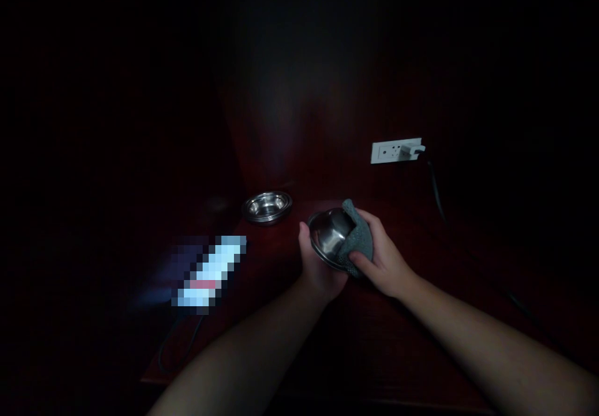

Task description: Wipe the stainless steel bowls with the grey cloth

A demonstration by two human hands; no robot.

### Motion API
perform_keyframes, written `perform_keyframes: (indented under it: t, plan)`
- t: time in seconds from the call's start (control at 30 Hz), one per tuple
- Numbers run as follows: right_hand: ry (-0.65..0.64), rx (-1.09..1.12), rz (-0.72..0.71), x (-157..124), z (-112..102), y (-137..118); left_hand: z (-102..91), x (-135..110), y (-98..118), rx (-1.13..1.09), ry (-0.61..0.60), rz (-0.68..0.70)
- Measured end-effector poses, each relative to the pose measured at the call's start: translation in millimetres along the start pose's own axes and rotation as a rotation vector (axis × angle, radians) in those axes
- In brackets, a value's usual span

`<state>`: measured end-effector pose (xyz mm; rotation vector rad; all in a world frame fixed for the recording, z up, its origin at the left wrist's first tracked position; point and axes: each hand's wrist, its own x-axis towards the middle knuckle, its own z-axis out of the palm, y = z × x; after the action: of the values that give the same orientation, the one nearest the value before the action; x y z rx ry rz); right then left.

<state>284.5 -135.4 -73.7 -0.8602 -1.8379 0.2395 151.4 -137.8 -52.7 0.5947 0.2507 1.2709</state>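
A shiny metal bowl (330, 232) is tilted on its side, its outer base turned up toward me. My left hand (318, 269) grips it by the rim from the left and below, thumb up along the edge. Against the bowl's right side my right hand (381, 254) presses a grey-green cloth (360, 241), its fingers closed round the fabric. The fingers behind the bowl and cloth are hidden. Farther back on the left, a stack of similar metal bowls (267, 207) stands upright on the dark red table (281, 260).
A lit, pixelated screen (210, 275) lies at the left with a thin cable (161, 353) beside it. On the back wall, a white socket plate (396, 151) holds a plug (414, 150); its dark cord (436, 191) runs down to the right. Surroundings are very dark.
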Motion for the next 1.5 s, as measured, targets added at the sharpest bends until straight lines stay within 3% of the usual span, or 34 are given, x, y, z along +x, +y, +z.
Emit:
perform_keyframes:
  t: [0.27,0.5,0.77,1.03,1.2,1.4,1.5]
  plan:
    - [0.025,-0.085,-0.061,1.4,-5.0,-0.6,-5.4,2.2,11.1,-0.029,-0.104,-0.198]
    - [0.040,-0.046,-0.064,0.8,-4.4,2.0,-7.8,0.4,11.5,-0.010,-0.139,-0.264]
    - [0.019,-0.044,-0.042,-1.0,4.6,-1.7,-6.9,0.3,-0.4,0.093,-0.063,-0.088]
    - [-0.008,-0.151,-0.128,-1.2,1.5,-9.4,-11.2,-3.6,-12.7,0.215,-0.083,-0.078]
    - [0.020,-0.076,-0.163,0.6,-1.7,-9.1,-18.3,-2.0,-17.9,0.356,-0.160,0.057]
    - [0.104,0.184,0.051,-2.6,2.8,-3.1,-16.6,-9.3,-7.7,0.579,-0.355,0.168]
    - [0.164,0.345,0.202,-6.2,8.2,-0.7,-16.3,-12.1,-2.0,0.735,-0.382,0.273]
